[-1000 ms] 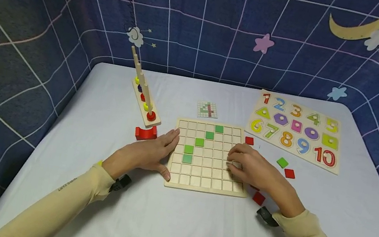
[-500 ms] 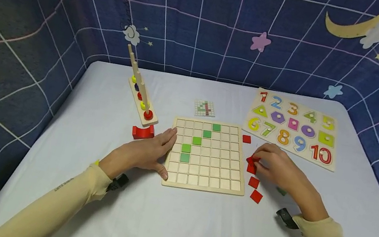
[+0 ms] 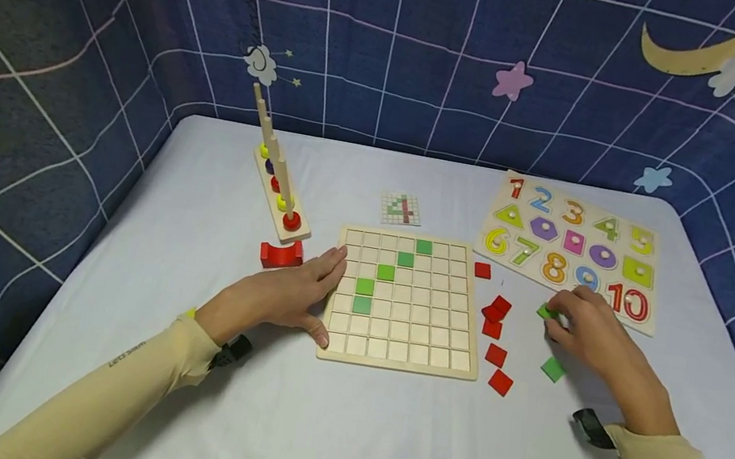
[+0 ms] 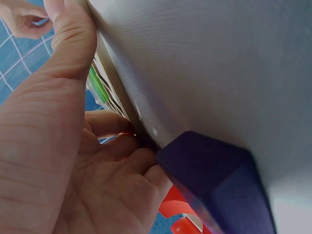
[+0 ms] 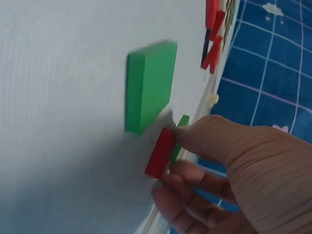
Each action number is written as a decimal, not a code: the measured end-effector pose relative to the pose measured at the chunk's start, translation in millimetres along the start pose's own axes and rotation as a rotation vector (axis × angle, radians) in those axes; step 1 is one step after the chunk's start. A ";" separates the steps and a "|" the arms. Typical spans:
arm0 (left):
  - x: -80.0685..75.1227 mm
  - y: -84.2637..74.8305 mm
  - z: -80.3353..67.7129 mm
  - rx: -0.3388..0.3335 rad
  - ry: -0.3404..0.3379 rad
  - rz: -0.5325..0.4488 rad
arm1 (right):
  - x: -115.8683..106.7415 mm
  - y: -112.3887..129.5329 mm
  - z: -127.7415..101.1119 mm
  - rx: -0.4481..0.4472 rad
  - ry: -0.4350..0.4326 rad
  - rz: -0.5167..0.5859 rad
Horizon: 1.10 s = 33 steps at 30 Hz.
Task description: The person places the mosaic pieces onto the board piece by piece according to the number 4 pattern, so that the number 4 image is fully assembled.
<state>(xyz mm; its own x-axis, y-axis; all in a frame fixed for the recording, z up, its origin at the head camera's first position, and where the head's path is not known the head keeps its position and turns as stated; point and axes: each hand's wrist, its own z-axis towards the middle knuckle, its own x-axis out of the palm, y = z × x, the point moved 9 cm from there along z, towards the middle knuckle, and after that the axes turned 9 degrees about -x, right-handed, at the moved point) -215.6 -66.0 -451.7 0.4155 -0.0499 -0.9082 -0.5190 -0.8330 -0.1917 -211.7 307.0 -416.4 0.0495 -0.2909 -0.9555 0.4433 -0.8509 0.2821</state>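
Observation:
My left hand point(image 3: 286, 289) rests against the left edge of the wooden grid board point(image 3: 402, 367), its thumb at the near corner. Several green tiles point(image 3: 386, 272) lie in the board's squares in a stepped line. Right of the board, my right hand point(image 3: 596, 335) is down at the table. In the right wrist view, its thumb and fingers pinch a red tile point(image 5: 161, 153) by its edges. A green tile point(image 3: 544, 311) lies at these fingertips, partly covered. Another green tile point(image 3: 553, 369) lies nearer me, below the hand.
Several loose red tiles point(image 3: 496, 355) lie along the board's right side. A small pattern card point(image 3: 400, 209) sits behind the board. A number puzzle point(image 3: 571, 245) is at the back right. On the left stand a peg stacker point(image 3: 280, 202) and a red curved block point(image 3: 282, 255).
My right hand moves from the board's right side past the loose red tiles, and then farther right to a red and a green tile. The left hand stays at the board's edge.

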 end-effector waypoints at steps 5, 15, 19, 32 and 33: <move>-0.2 0.1 -0.5 -0.004 0.005 0.003 | 1.0 0.7 0.1 -0.034 -0.020 0.019; 0.9 0.5 -0.3 -0.012 0.014 0.008 | -1.0 7.3 4.5 -0.044 0.007 0.049; 0.8 0.3 -0.1 -0.014 0.015 0.010 | -2.1 13.3 6.7 -0.031 0.021 0.073; 1.3 1.6 0.4 -0.017 0.022 0.018 | 4.3 37.6 18.1 -0.069 0.065 0.119; 1.4 2.0 0.4 -0.020 0.023 0.015 | 5.3 39.8 19.1 -0.074 0.068 0.118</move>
<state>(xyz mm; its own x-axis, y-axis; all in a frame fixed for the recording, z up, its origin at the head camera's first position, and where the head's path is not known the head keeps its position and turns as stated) -216.3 -67.5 -453.5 0.4251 -0.0753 -0.9020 -0.5105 -0.8429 -0.1702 -210.9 263.2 -408.6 0.1646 -0.3549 -0.9203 0.4958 -0.7769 0.3882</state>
